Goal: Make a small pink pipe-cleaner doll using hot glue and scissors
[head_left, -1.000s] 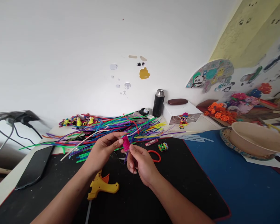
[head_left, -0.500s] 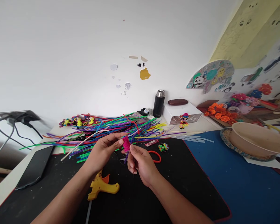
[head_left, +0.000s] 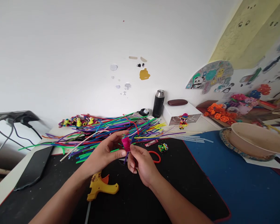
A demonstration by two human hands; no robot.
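Observation:
A small magenta fuzzy coil is held up over the black mat. My right hand pinches its lower right side, and a purple stem hangs below it. My left hand is at the coil's left side, its thumb and fingers apart around it; whether the fingertips behind touch it is hidden. Under my left wrist lies a yellow glue gun. Red-handled scissors are partly covered by my right hand. Behind both hands spreads a pile of colourful pipe cleaners.
A black phone lies at the left. Right of the hands are a small green figure piece and clear glue sticks. Farther back stand a black bottle, a white box and a small figure; a large bowl sits at right.
My left thumb has come off the front of the magenta coil and moved down, and the left fingers have spread. My right hand keeps its pinch.

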